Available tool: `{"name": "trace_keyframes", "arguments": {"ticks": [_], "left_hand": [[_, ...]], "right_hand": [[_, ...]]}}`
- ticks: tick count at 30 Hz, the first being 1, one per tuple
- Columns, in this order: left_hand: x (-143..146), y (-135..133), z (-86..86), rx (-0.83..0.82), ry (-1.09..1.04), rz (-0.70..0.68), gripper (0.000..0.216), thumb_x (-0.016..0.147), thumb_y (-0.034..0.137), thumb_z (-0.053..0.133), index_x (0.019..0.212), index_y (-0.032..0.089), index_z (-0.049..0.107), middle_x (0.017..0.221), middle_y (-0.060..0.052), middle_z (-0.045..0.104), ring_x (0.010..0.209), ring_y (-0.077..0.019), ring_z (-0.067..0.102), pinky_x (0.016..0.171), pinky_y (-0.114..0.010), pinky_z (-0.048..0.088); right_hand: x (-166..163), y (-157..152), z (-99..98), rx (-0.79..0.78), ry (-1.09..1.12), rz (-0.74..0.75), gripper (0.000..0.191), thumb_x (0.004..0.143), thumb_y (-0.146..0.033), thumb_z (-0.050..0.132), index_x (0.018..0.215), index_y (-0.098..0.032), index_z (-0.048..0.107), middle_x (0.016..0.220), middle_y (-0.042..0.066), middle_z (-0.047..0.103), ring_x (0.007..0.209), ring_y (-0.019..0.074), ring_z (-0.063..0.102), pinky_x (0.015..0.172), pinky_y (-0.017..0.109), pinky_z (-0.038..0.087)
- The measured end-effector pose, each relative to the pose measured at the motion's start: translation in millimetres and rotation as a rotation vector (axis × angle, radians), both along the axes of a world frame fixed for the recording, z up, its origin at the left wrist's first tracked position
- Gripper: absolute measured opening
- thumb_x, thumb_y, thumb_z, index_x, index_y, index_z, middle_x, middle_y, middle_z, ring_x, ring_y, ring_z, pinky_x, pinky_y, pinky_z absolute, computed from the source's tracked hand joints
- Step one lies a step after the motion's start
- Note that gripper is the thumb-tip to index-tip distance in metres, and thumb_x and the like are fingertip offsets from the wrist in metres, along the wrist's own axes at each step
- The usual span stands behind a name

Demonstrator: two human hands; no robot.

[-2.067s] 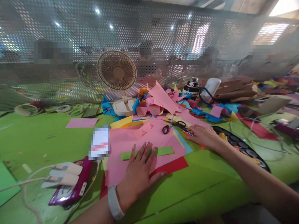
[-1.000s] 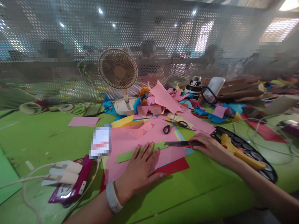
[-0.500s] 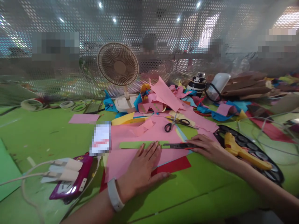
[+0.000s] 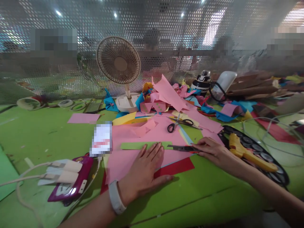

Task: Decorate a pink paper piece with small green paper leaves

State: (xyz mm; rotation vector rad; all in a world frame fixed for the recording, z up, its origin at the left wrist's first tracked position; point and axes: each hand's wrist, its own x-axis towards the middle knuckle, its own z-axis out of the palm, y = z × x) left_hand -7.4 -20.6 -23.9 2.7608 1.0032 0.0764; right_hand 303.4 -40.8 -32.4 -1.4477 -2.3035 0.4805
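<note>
My left hand [image 4: 147, 164] lies flat with fingers stretched out, its fingertips pressing on a narrow green paper strip [image 4: 133, 145]. Beneath the strip is a large pink paper sheet [image 4: 123, 161], with a red sheet [image 4: 177, 167] showing under its near edge. A black utility knife [image 4: 182, 148] is in the closed fingers of my right hand [image 4: 212, 153]. Its blade points left and its tip is at the strip's right end; whether it touches the strip I cannot tell. Scissors [image 4: 171, 127] with black handles rest on the paper beyond the knife.
A yellow glue gun [image 4: 249, 155] lies on a black tray [image 4: 283, 175] beside my right forearm. Crumpled paper scraps [image 4: 166, 95] pile up behind, near a fan [image 4: 121, 63] and a bottle [image 4: 201, 84]. A purple power unit [image 4: 71, 186] with plugs and cables stands at left.
The utility knife has shifted slightly right along the strip's end with my right hand. My left hand stays pressed on the strip. The view has tilted a little.
</note>
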Motion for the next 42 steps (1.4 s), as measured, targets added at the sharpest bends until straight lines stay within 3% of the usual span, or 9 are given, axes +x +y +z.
{"name": "trace_keyframes", "arguments": {"ticks": [14, 25, 35, 42], "left_hand": [[0.7, -1.7, 3.3, -0.022, -0.006, 0.012, 0.075, 0.080, 0.066, 0.022, 0.140, 0.022, 0.012, 0.147, -0.006, 0.015, 0.134, -0.0243, 0.011, 0.108, -0.045, 0.010], [3.4, -3.1, 4.6, -0.030, -0.004, 0.048, 0.073, 0.081, 0.065, 0.020, 0.139, 0.021, 0.017, 0.146, -0.007, 0.018, 0.134, -0.0243, 0.014, 0.108, -0.045, 0.012], [1.9, -3.5, 3.1, -0.036, 0.001, 0.014, 0.079, 0.080, 0.067, 0.019, 0.141, 0.018, 0.009, 0.147, -0.009, 0.012, 0.134, -0.0257, 0.010, 0.108, -0.046, 0.008], [2.6, -3.7, 2.8, -0.028, -0.021, 0.021, 0.078, 0.080, 0.067, 0.020, 0.140, 0.018, 0.012, 0.147, -0.008, 0.013, 0.134, -0.0256, 0.010, 0.108, -0.046, 0.009]], "right_hand": [[-6.8, 1.7, -5.1, 0.085, -0.031, 0.014, 0.038, 0.087, -0.027, 0.041, 0.124, -0.030, 0.050, 0.101, 0.008, 0.052, 0.094, 0.0209, 0.051, 0.079, 0.034, 0.046], [-13.6, -10.4, 11.3, 0.004, -0.074, 0.005, 0.036, 0.087, -0.026, 0.041, 0.121, -0.027, 0.052, 0.094, 0.008, 0.053, 0.090, 0.0210, 0.051, 0.076, 0.033, 0.047], [-18.3, -10.0, -3.1, 0.088, -0.063, -0.007, 0.036, 0.088, -0.027, 0.040, 0.122, -0.025, 0.052, 0.099, 0.009, 0.052, 0.092, 0.0195, 0.053, 0.078, 0.032, 0.047], [-23.3, -12.6, 1.2, 0.079, -0.064, 0.030, 0.035, 0.088, -0.023, 0.041, 0.121, -0.022, 0.053, 0.097, 0.009, 0.052, 0.091, 0.0190, 0.052, 0.078, 0.032, 0.047]]}}
